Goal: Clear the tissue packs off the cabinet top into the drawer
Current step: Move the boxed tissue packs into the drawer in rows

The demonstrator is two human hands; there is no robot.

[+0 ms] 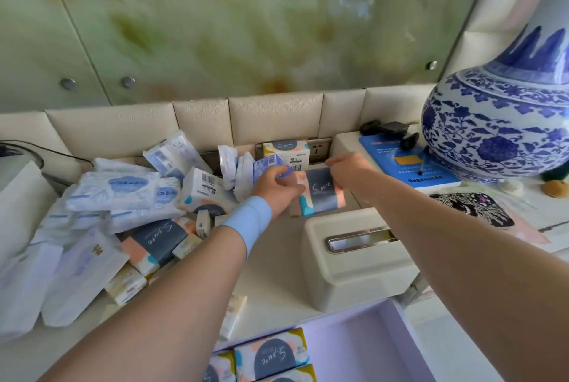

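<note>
Both hands are on a pink, teal and navy tissue pack (321,196) at the back middle of the cabinet top (277,261). My left hand (275,187) grips its left end and my right hand (346,170) holds its right end. Behind it stands a similar pack (287,152) against the padded wall. A heap of several white-and-blue tissue packs (123,190) and one more navy pack (154,243) covers the left half of the top. The open drawer (363,347) below holds patterned packs (272,354).
A cream tissue box (357,258) with a chrome slot stands at the front right of the top. A large blue-and-white vase (498,122) sits at the right on a blue card (403,166). A patterned black mat (471,207) lies beside it.
</note>
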